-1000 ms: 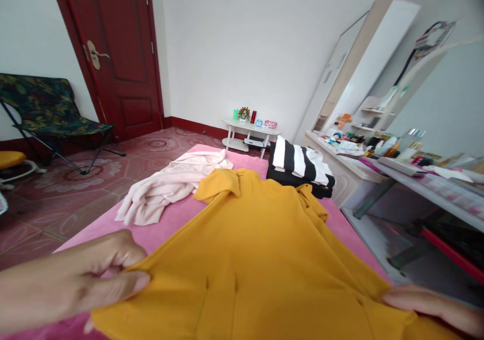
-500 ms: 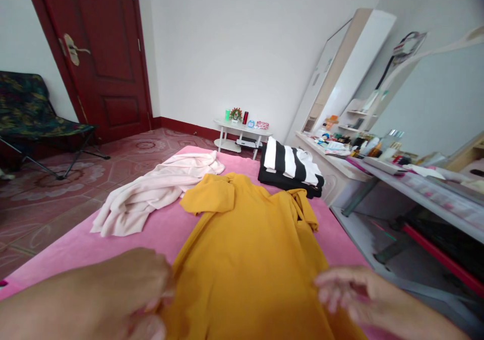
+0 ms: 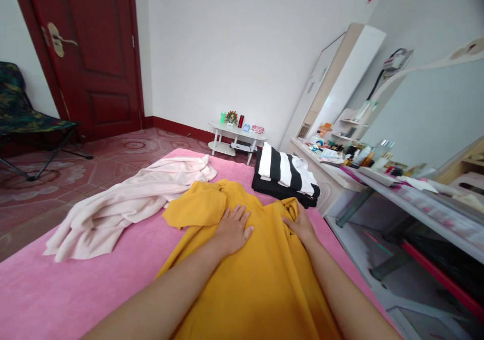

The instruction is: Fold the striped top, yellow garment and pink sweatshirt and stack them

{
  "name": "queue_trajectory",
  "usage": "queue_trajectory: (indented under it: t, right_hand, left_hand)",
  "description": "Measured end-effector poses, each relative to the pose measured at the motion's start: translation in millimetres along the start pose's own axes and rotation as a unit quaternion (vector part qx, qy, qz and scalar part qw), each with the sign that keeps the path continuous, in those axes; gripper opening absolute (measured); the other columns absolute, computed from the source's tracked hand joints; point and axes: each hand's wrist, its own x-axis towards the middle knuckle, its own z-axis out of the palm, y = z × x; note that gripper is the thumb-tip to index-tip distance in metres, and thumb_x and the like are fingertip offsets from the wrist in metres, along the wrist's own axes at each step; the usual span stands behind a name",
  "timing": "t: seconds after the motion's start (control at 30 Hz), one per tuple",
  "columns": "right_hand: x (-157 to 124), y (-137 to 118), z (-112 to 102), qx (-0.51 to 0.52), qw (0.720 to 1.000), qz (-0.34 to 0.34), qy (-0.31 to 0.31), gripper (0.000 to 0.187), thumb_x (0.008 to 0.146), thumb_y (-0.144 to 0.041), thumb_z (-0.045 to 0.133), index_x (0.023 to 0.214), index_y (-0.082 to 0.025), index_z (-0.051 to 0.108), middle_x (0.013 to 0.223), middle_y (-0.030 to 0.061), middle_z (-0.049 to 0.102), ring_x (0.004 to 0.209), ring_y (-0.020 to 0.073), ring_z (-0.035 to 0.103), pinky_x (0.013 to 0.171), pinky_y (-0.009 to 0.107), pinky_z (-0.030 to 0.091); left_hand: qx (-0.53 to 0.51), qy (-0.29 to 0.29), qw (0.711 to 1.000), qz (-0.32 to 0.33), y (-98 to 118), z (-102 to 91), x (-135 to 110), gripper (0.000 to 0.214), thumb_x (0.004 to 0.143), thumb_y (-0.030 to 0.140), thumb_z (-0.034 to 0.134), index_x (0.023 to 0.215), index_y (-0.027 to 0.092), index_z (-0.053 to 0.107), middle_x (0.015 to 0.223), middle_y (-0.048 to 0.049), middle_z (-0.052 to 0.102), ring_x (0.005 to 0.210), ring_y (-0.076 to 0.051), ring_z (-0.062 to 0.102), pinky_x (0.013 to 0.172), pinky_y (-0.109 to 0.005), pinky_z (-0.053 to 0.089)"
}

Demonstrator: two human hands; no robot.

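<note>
A yellow short-sleeved dress [image 3: 260,274] lies spread face up, its collar end away from me and its lower part running out of view at the bottom. Flat on its chest, beside the left sleeve [image 3: 196,206], rests my left hand [image 3: 232,229] with fingers stretched out. My right hand [image 3: 301,226] is at the bunched right sleeve, thumb on the near side and fingers around the outer edge. The fingertips there are partly hidden by the cloth.
Under the dress is a pink bed cover [image 3: 94,289]. A crumpled pale pink garment [image 3: 124,204] lies left, folded black and white striped clothes [image 3: 289,171] at the far right. A cluttered dressing table [image 3: 340,173] borders the bed's right side; a small white table [image 3: 234,130] stands beyond.
Both hands have moved forward from the dress's sides near me to its upper part. The left now lies on the chest, the right at the right sleeve. The view has shifted slightly.
</note>
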Motion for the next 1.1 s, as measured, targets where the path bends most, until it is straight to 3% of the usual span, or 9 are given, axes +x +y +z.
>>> queue_trajectory:
  t: [0.13, 0.3, 0.37, 0.47, 0.57, 0.7, 0.8, 0.9, 1.1]
  right_hand:
    - [2, 11, -9, -0.021, 0.998, 0.047, 0.022, 0.037, 0.076, -0.034, 0.053, 0.111, -0.02, 0.06, 0.106, 0.0067, 0.063, 0.093, 0.0225, 0.061, 0.078, 0.028, 0.046]
    - [3, 44, -32, -0.129, 0.957, 0.185, 0.183, 0.043, 0.082, -0.029, 0.039, 0.119, -0.008, 0.051, 0.112, 0.0173, 0.055, 0.1, 0.0287, 0.056, 0.085, 0.036, 0.043]
    - [-6, 52, -29, -0.194, 0.955, 0.175, 0.144, 0.042, 0.084, -0.027, 0.038, 0.121, -0.012, 0.05, 0.117, 0.0151, 0.053, 0.099, 0.0267, 0.056, 0.081, 0.034, 0.044]
    - [-13, 52, -21, -0.239, 0.965, 0.107, -0.033, 0.039, 0.083, -0.02, 0.04, 0.12, -0.02, 0.053, 0.118, 0.0102, 0.055, 0.092, 0.0228, 0.059, 0.071, 0.031, 0.044]
    - [1, 40, -28, -0.269, 0.946, 0.109, -0.144, 0.042, 0.077, -0.018, 0.049, 0.118, -0.018, 0.056, 0.11, 0.0119, 0.059, 0.09, 0.0269, 0.061, 0.071, 0.035, 0.044]
    - [24, 3, -41, -0.272, 0.947, 0.1, -0.139, 0.042, 0.074, -0.021, 0.055, 0.115, -0.017, 0.059, 0.117, 0.0138, 0.057, 0.102, 0.03, 0.057, 0.079, 0.038, 0.045]
    - [14, -35, -18, -0.165, 0.985, 0.003, -0.052, 0.04, 0.086, -0.028, 0.043, 0.123, -0.018, 0.054, 0.127, 0.0106, 0.054, 0.111, 0.0234, 0.053, 0.092, 0.035, 0.041]
    - [-13, -63, 23, -0.113, 0.99, -0.05, -0.069, 0.043, 0.092, -0.034, 0.035, 0.127, -0.016, 0.053, 0.132, 0.0106, 0.052, 0.122, 0.0233, 0.045, 0.102, 0.04, 0.034]
    - [-30, -59, 52, -0.09, 0.992, -0.05, -0.079, 0.043, 0.094, -0.036, 0.033, 0.129, -0.018, 0.052, 0.139, 0.0083, 0.046, 0.13, 0.0208, 0.038, 0.108, 0.041, 0.026]
  left_hand:
    - [0.001, -0.014, 1.0, 0.004, -6, 9.3, -1, 0.062, 0.093, 0.054, 0.021, 0.142, 0.019, 0.035, 0.151, -0.0086, 0.026, 0.14, -0.024, 0.02, 0.114, -0.046, 0.012]
    - [-0.001, -0.016, 1.0, 0.001, -4, 6.3, 0, 0.064, 0.093, 0.055, 0.022, 0.143, 0.017, 0.032, 0.152, -0.0101, 0.025, 0.14, -0.026, 0.018, 0.114, -0.047, 0.012]
    - [0.001, -0.014, 1.0, 0.0, -4, 6.2, 0, 0.064, 0.093, 0.055, 0.023, 0.143, 0.018, 0.032, 0.152, -0.01, 0.024, 0.141, -0.026, 0.017, 0.113, -0.048, 0.012]
    - [0.001, -0.016, 1.0, 0.002, -4, 6.7, 0, 0.062, 0.093, 0.055, 0.023, 0.143, 0.019, 0.033, 0.152, -0.0093, 0.024, 0.141, -0.025, 0.017, 0.113, -0.047, 0.013]
    - [0.001, -0.02, 1.0, 0.003, -4, 7.4, 0, 0.063, 0.092, 0.056, 0.023, 0.143, 0.021, 0.033, 0.152, -0.0085, 0.025, 0.141, -0.025, 0.017, 0.113, -0.047, 0.012]
    - [0.001, -0.015, 1.0, 0.005, -4, 7.8, 0, 0.063, 0.093, 0.056, 0.022, 0.143, 0.019, 0.033, 0.152, -0.0093, 0.024, 0.14, -0.025, 0.018, 0.113, -0.047, 0.011]
    - [0.004, -0.009, 1.0, 0.005, -4, 7.2, -1, 0.063, 0.093, 0.055, 0.021, 0.143, 0.02, 0.033, 0.152, -0.0092, 0.025, 0.14, -0.025, 0.019, 0.113, -0.047, 0.012]
    - [0.011, -0.005, 1.0, -0.003, -2, 6.4, -3, 0.061, 0.093, 0.054, 0.02, 0.143, 0.021, 0.033, 0.152, -0.0073, 0.025, 0.14, -0.026, 0.019, 0.113, -0.048, 0.012]
    - [0.037, -0.05, 0.998, -0.021, 13, -3.4, -27, 0.067, 0.093, 0.052, 0.022, 0.144, 0.01, 0.031, 0.152, -0.0147, 0.02, 0.141, -0.033, 0.013, 0.113, -0.052, 0.013]
